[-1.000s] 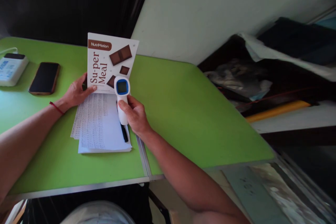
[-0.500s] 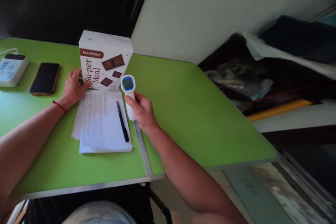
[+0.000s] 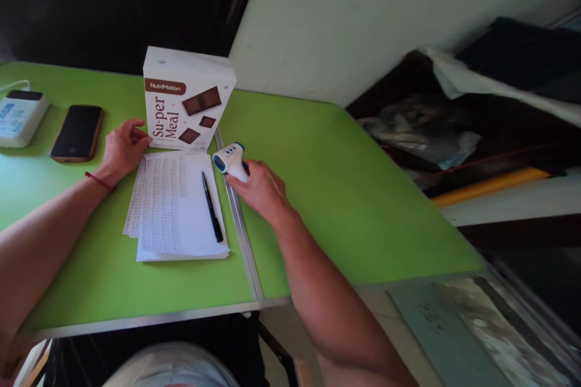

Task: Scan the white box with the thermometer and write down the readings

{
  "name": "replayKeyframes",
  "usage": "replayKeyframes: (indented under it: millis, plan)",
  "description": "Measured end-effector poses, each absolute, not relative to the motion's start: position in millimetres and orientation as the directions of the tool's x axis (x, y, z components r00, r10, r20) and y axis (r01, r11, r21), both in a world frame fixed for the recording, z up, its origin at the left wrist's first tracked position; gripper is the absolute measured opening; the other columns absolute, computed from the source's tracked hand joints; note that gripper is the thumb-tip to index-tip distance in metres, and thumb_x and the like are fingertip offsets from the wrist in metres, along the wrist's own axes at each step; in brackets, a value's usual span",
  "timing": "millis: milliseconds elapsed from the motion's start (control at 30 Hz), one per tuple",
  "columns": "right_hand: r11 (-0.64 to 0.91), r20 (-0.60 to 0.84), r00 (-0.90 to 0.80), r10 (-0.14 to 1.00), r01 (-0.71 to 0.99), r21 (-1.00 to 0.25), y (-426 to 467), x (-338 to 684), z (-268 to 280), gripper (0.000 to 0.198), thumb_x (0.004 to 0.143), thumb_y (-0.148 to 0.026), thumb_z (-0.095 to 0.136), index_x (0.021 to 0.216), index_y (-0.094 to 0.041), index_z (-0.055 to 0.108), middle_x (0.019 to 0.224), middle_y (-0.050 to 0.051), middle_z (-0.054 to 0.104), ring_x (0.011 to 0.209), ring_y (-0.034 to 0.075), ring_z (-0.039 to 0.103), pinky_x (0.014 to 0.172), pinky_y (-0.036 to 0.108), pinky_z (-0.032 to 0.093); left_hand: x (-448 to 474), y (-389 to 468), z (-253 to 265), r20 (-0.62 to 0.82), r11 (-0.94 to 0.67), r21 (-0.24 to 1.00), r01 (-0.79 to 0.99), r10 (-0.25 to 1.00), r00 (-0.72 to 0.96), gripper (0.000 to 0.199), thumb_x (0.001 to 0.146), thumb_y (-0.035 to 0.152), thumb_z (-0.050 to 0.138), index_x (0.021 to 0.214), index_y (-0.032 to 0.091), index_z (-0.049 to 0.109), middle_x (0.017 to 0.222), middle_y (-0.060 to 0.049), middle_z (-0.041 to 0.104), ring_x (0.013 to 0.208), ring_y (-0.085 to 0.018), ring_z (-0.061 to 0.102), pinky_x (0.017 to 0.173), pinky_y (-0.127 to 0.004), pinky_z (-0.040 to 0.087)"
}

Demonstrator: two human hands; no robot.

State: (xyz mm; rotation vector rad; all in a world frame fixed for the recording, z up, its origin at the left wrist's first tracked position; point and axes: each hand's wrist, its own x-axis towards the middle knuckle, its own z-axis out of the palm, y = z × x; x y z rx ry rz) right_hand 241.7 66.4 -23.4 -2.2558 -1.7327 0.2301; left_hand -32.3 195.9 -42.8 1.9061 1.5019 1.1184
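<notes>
On green table (image 3: 318, 193), right hand (image 3: 261, 186) around tilted thermometer (image 3: 230, 160)

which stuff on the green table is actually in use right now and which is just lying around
In use:
- thermometer, held low by the right hand
- Su-per Meal box, standing upright, left hand beside it
- written sheets with the pen on them

Lying about:
- phone
- white device at the far left

Readable print on the box
The white box (image 3: 187, 101), standing just behind the written sheets (image 3: 175, 205), reads "NutriMotion" on a brown band and "Su-per Meal"; the sheets' rows are too small to read.
</notes>
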Motion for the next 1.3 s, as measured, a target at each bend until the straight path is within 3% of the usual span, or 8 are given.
replayKeyframes:
  millis: [233, 400, 567, 667, 800, 967, 1133, 1300]
  plan:
    - [-0.096, 0.306, 0.154, 0.940, 0.975, -0.198, 62, 241, -29, 0.037, 0.086, -0.035, 0.075, 0.114, -0.012, 0.068, 0.110, 0.020, 0.070, 0.097, 0.030, 0.065, 0.079, 0.042, 0.053, -31, 204, -51, 0.224, -0.227, 0.891, 0.393, 0.973, 0.055, 0.022, 0.083, 0.007, 0.062, 0.102, 0.013, 0.069, 0.085, -0.005, 0.077, 0.077, -0.017, 0.074, 0.076, -0.029, 0.062]
    - [0.127, 0.237, -0.056, 0.970, 0.948, -0.293, 49, 212, -30, 0.022, 0.091, -0.033, 0.068, 0.108, -0.018, 0.069, 0.084, 0.006, 0.074, 0.070, 0.019, 0.064, 0.065, 0.033, 0.051, -33, 200, -47, 0.205, -0.232, 0.893, 0.386, 0.973, 0.111, 0.025, 0.088, 0.011, 0.057, 0.110, 0.013, 0.068, 0.094, -0.008, 0.078, 0.081, -0.019, 0.075, 0.085, -0.036, 0.063]
    - [0.183, 0.185, -0.130, 0.974, 0.933, -0.309, 43, 201, -34, 0.027, 0.089, -0.021, 0.061, 0.114, -0.019, 0.070, 0.089, 0.007, 0.076, 0.073, 0.020, 0.068, 0.067, 0.033, 0.051, -34, 190, -25, 0.158, -0.209, 0.816, 0.540, 0.977, 0.140, 0.020, 0.082, 0.008, 0.060, 0.100, 0.014, 0.065, 0.096, -0.008, 0.075, 0.092, -0.022, 0.072, 0.093, -0.039, 0.058]
    - [0.264, 0.271, -0.152, 0.951, 0.855, -0.446, 48, 212, -36, 0.033, 0.092, -0.020, 0.051, 0.118, -0.023, 0.071, 0.098, 0.007, 0.076, 0.077, 0.020, 0.068, 0.072, 0.034, 0.054, -33, 164, -8, 0.239, -0.276, 0.617, 0.737, 0.958, 0.159, 0.014, 0.078, 0.011, 0.066, 0.091, 0.015, 0.061, 0.089, -0.006, 0.069, 0.088, -0.023, 0.067, 0.090, -0.041, 0.055]
    - [0.333, 0.394, -0.069, 0.916, 0.675, -0.658, 53, 225, -39, 0.034, 0.096, -0.025, 0.041, 0.116, -0.024, 0.069, 0.104, 0.008, 0.074, 0.092, 0.021, 0.069, 0.087, 0.039, 0.057, -30, 104, -2, 0.334, -0.652, 0.354, 0.670, 0.758, 0.561, 0.006, 0.092, 0.019, 0.057, 0.096, 0.016, 0.061, 0.093, -0.007, 0.068, 0.080, -0.020, 0.064, 0.075, -0.034, 0.054]
    - [0.368, 0.419, 0.039, 0.907, 0.406, -0.836, 49, 220, -45, 0.044, 0.088, -0.037, 0.063, 0.130, -0.027, 0.053, 0.108, 0.006, 0.066, 0.095, 0.021, 0.066, 0.089, 0.038, 0.058, -21, 48, -13, 0.310, -0.948, 0.243, 0.203, 0.274, 0.910, 0.032, 0.104, 0.041, 0.055, 0.117, 0.013, 0.065, 0.121, -0.015, 0.071, 0.115, -0.028, 0.066, 0.101, -0.042, 0.052]
    - [0.370, 0.393, 0.117, 0.912, 0.180, -0.911, 40, 199, -48, 0.027, 0.094, -0.053, 0.061, 0.100, -0.027, 0.058, 0.073, -0.004, 0.054, 0.066, 0.014, 0.056, 0.066, 0.031, 0.052, -12, 32, -26, 0.213, -0.964, 0.193, 0.183, 0.223, 0.951, 0.031, 0.100, 0.028, 0.061, 0.122, 0.007, 0.067, 0.140, -0.020, 0.064, 0.133, -0.031, 0.058, 0.114, -0.042, 0.047]
    - [0.241, 0.251, 0.132, 0.959, 0.091, -0.966, 37, 187, -48, 0.039, 0.097, -0.056, 0.047, 0.108, -0.023, 0.066, 0.068, -0.003, 0.059, 0.062, 0.014, 0.058, 0.064, 0.033, 0.052, -7, 24, -36, 0.233, -0.968, 0.128, 0.217, 0.242, 0.942, 0.031, 0.103, 0.015, 0.048, 0.124, 0.002, 0.067, 0.140, -0.023, 0.063, 0.137, -0.031, 0.057, 0.118, -0.042, 0.043]
